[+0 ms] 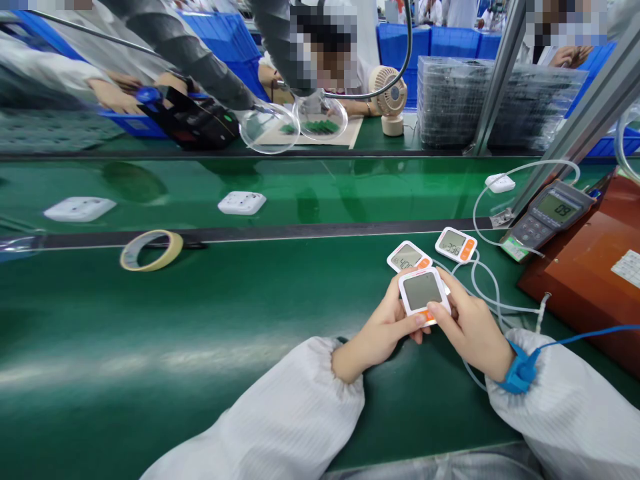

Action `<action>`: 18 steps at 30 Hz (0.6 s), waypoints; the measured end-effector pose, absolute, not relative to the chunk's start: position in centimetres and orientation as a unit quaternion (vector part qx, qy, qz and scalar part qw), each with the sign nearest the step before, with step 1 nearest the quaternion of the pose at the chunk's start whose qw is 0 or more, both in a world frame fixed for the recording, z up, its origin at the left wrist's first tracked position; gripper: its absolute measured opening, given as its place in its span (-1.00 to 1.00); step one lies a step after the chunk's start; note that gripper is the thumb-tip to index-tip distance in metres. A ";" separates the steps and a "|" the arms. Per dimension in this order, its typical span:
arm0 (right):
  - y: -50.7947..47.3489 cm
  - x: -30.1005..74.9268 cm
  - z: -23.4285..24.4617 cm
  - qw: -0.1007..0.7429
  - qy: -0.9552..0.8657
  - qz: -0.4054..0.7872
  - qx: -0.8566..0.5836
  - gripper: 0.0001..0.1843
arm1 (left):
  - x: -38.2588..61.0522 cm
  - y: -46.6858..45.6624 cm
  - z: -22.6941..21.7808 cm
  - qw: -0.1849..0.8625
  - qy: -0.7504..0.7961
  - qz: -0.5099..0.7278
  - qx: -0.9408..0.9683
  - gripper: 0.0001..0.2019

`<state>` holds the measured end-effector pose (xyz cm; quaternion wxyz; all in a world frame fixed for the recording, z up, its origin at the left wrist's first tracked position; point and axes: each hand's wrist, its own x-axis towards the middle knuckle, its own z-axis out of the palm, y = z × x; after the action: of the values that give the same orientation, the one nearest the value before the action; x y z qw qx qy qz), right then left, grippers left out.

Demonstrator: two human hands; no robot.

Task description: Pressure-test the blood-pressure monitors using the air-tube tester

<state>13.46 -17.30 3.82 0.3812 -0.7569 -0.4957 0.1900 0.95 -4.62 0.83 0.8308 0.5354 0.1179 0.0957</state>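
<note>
While both hands work close together above the green workbench (250,293), the head view shows the left hand (383,327) and right hand (470,323) pinching a white-and-orange digital meter (423,293) between them, thumbs in front and fingers behind. Just beyond it lie a second meter (406,255) and a third meter (455,244), both showing digits. The right thumb rests by the orange button (427,315); whether it presses cannot be told. Good handling here would mean bracing the casing from behind, pushing squarely and leaving the screen uncovered. Small wrist movements should suit, since clear tubing (496,283) and a blue wrist strap (520,371) could snag.
</note>
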 end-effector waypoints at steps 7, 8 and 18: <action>-17.3 13.4 3.8 0.382 -0.496 0.187 -0.757 -0.42 | 0.9 -4.7 0.8 0.831 0.122 0.097 0.534 -0.26; -17.3 13.4 3.8 0.382 -0.497 0.185 -0.757 -0.43 | 0.9 -4.7 0.8 0.832 0.122 0.097 0.533 -0.26; -17.4 13.5 3.7 0.379 -0.503 0.177 -0.756 -0.44 | 1.0 -4.7 1.1 0.837 0.119 0.099 0.524 -0.27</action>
<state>13.51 -17.36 3.69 0.3793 -0.7564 -0.5027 0.1766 0.99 -4.72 1.10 0.8373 0.5243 0.1190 0.0992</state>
